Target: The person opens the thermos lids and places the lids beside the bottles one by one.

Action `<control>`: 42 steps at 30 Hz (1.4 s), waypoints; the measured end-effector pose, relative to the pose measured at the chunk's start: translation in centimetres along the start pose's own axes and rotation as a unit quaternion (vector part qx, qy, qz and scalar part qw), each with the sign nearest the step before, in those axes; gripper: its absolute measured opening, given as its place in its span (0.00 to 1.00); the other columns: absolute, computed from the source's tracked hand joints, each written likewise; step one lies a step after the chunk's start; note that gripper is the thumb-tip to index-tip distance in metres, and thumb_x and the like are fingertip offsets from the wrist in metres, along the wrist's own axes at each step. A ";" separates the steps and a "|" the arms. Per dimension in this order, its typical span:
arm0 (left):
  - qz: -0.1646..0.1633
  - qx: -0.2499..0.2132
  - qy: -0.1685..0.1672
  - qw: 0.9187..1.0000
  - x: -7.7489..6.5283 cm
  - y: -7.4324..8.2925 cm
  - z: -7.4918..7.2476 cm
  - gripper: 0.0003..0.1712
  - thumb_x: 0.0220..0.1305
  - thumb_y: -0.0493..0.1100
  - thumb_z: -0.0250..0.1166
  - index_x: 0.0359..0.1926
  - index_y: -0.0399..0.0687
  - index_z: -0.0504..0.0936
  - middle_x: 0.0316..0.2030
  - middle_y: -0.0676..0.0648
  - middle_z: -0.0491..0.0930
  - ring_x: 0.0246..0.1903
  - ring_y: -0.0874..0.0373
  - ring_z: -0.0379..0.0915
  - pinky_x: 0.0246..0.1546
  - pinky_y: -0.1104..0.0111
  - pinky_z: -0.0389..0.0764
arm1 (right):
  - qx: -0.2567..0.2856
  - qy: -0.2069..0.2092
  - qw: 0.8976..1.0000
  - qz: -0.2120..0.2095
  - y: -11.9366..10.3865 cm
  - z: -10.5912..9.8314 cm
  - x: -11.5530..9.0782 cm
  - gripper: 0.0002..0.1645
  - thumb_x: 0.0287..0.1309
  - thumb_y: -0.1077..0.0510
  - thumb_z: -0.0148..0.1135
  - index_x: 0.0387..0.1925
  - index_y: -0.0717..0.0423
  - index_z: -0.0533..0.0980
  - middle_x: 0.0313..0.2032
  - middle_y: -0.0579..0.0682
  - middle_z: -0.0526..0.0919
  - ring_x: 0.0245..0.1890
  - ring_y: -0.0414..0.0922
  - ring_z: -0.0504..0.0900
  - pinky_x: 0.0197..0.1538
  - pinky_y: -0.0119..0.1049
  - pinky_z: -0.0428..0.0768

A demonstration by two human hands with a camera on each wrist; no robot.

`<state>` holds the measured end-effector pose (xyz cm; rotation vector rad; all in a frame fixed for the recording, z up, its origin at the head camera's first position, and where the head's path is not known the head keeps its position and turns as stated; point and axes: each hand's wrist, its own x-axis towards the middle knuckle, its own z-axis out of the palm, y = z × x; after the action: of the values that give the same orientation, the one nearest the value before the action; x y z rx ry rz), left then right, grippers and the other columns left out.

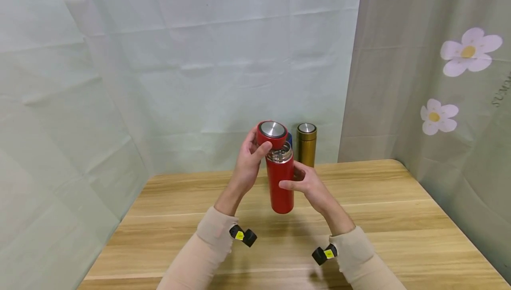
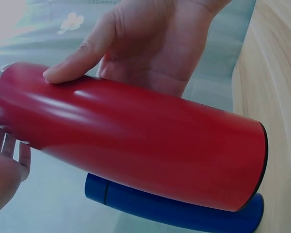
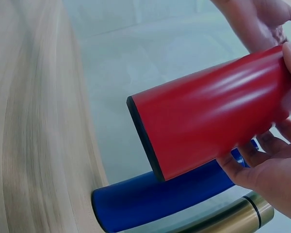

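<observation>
My right hand (image 1: 309, 186) grips the red thermos bottle (image 1: 281, 190) around its upper body, thumb in front and fingers behind. The bottle is upright in the head view, its steel mouth uncovered. Just above that mouth, a little to the left, my left hand (image 1: 248, 161) holds the red lid (image 1: 272, 134) with its silver disc top facing up. In the left wrist view the bottle (image 2: 136, 131) fills the middle, and its dark base shows. The right wrist view has the bottle (image 3: 218, 111) raised off the table, with fingers wrapped under it.
Behind the red bottle stands a blue bottle (image 3: 160, 194), mostly hidden in the head view. To its right is a gold bottle (image 1: 307, 146) with its lid on. The wooden table (image 1: 179, 192) ends at a pale curtain (image 1: 239, 59) along the back.
</observation>
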<state>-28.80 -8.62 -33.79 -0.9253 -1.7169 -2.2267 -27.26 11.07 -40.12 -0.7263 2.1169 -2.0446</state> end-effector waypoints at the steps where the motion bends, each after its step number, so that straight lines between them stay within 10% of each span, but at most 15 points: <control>1: 0.005 -0.002 0.004 1.000 0.0 0.0 0.0 0.57 0.56 0.72 0.74 0.74 0.43 0.64 0.60 0.46 0.77 0.61 0.49 0.70 0.64 0.62 0.74 | 0.001 0.001 1.000 0.000 0.0 0.0 0.0 0.36 0.62 0.51 0.70 0.70 0.52 0.72 0.61 0.55 0.80 0.61 0.56 0.76 0.62 0.54 0.78; 17: 0.042 -0.038 0.068 0.996 0.8 0.7 0.2 0.35 0.66 0.33 0.62 0.72 0.49 0.61 0.62 0.45 0.73 0.58 0.49 0.76 0.60 0.64 0.79 | -0.005 0.017 1.000 0.003 0.2 -0.3 0.2 0.37 0.61 0.50 0.70 0.70 0.52 0.70 0.61 0.55 0.80 0.62 0.56 0.76 0.62 0.53 0.79; 42: -0.014 0.023 0.189 0.982 -1.9 -1.0 -2.6 0.42 0.67 0.33 0.69 0.79 0.47 0.63 0.70 0.44 0.65 0.66 0.50 0.67 0.59 0.71 0.79 | 0.021 0.076 0.997 0.007 -0.5 1.3 0.3 0.37 0.60 0.54 0.72 0.70 0.51 0.70 0.63 0.55 0.79 0.63 0.56 0.76 0.63 0.55 0.78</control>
<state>-28.71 -11.12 -36.08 -0.4301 -1.6018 -2.1925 -26.86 9.77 -39.71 -0.5664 2.1419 -2.1951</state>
